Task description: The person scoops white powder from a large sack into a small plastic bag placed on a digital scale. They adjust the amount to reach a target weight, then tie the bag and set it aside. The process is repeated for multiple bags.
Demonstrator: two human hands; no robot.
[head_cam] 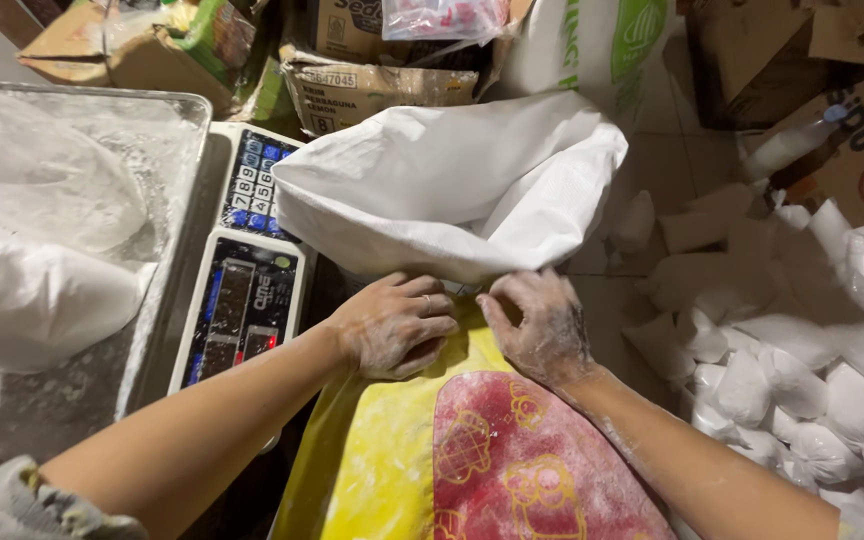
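Observation:
A large white woven sack (452, 185) lies open in front of me, its rim rolled down. My left hand (394, 325), dusted with white powder and wearing a ring, rests with curled fingers at the sack's near edge. My right hand (540, 328), also powdery, pinches the same edge just to the right. Under both wrists is a yellow cloth (372, 460) with a red patterned patch (532, 470) over my lap.
A weighing scale with keypad and display (242, 290) stands left of the sack, beside a metal tray (167, 250) holding plastic bags of white powder (32, 290). Several small filled white bags (802, 380) are piled at right. Cardboard boxes (372, 85) line the back.

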